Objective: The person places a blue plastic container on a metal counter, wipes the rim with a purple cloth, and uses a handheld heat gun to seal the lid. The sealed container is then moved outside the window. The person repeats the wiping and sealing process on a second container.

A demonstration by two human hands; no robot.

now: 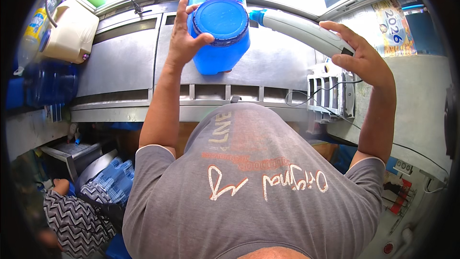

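A blue plastic water container [218, 57] stands on the stainless steel counter [122, 52] in front of me. Its wide round blue cap [220, 16] has a dark band with print around the rim. My left hand [185, 30] reaches around the cap's left side, its thumb on the near rim and a finger bent behind, the other fingers spread. At the right, my right hand [359, 48] grips the rear of a grey-white corded handheld blower [302, 28]. The blower's blue nozzle [258, 17] points left at the cap's rim, close beside it.
A cream jerrycan [73, 30], a plastic bottle [34, 30] and a dark blue water jug [50, 82] stand at the left. The blower's cord [323, 89] loops past a white rack [325, 91]. Lower left, another person's patterned sleeve [72, 219] shows.
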